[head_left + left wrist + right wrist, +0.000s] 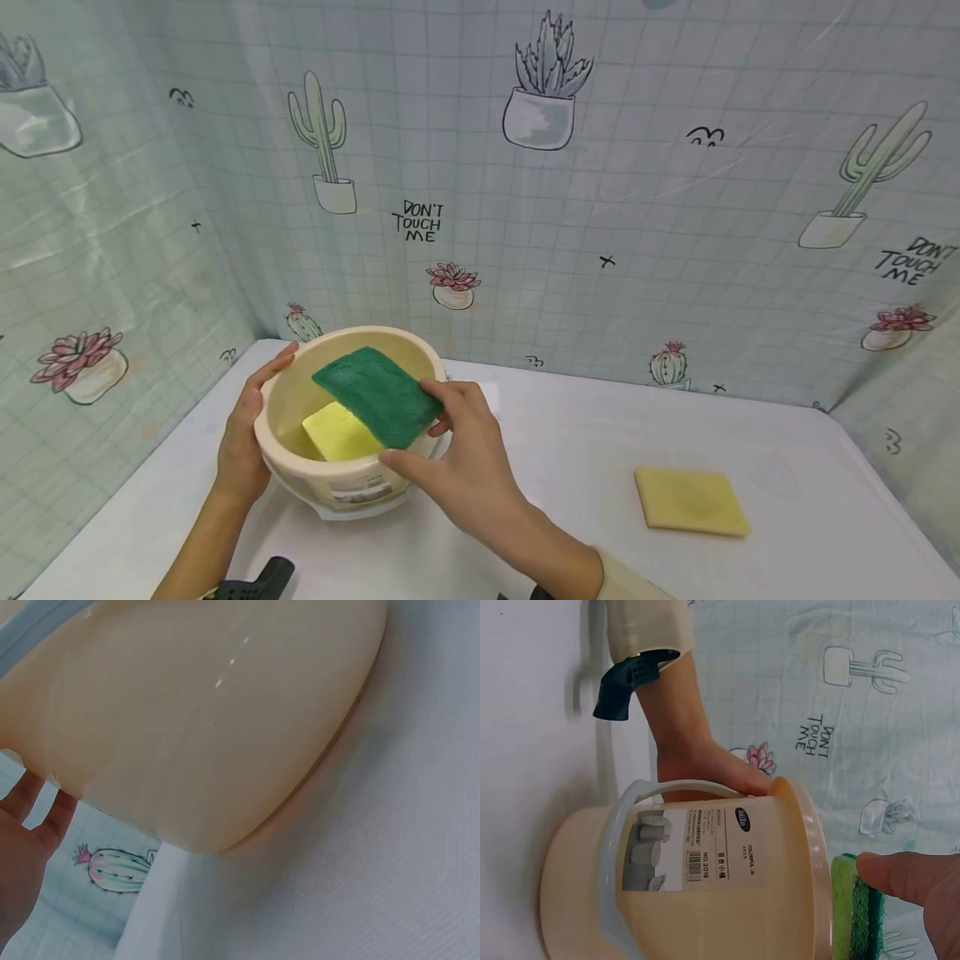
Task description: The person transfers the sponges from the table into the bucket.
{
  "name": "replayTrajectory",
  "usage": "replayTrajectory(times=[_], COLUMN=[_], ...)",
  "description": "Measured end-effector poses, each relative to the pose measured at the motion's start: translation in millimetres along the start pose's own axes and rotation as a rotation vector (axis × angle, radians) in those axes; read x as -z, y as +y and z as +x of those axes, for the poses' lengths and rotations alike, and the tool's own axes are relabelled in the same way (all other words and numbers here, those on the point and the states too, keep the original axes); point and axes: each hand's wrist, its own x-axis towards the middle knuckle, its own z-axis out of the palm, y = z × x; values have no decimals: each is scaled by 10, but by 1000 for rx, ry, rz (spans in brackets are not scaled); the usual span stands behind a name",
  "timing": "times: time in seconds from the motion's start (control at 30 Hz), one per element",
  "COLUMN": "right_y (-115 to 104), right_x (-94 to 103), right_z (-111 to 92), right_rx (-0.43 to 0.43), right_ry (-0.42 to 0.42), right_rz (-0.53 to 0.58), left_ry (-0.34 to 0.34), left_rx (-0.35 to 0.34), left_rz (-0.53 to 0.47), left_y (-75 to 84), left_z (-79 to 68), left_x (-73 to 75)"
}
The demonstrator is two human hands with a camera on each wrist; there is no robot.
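A cream plastic bucket [311, 475] with a pale grey handle [613, 877] stands on the table. My left hand [243, 442] holds its left side, fingers spread round the outer wall up to the rim; in the left wrist view, fingertips [56, 817] touch the wall. Over the bucket's mouth, my right hand [476, 467] pinches a green sponge [378, 396] by its near right end, between thumb and fingers. The right wrist view shows its light green side and dark green scouring layer. Inside the bucket lies a yellow sponge [336, 429], partly hidden beneath the green one.
A flat yellow sponge [690, 500] lies on the white table [570, 450], to the right of the bucket. Behind and to the left hangs a pale green curtain [637, 208] printed with cacti. A printed label [694, 851] is on the bucket's front.
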Motion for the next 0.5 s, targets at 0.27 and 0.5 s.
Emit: replayTrajectory(times=[0.27, 0.5], right_y=[-51, -129], right_x=[-79, -160], right_z=[152, 241], right_rx=[7, -11], right_ry=[-39, -80], right_rz=[0, -37], left_ry=[16, -2], left_rx=[13, 1], left_rz=[14, 12], left_y=[23, 29], left_z=[10, 11], left_x=[-11, -10])
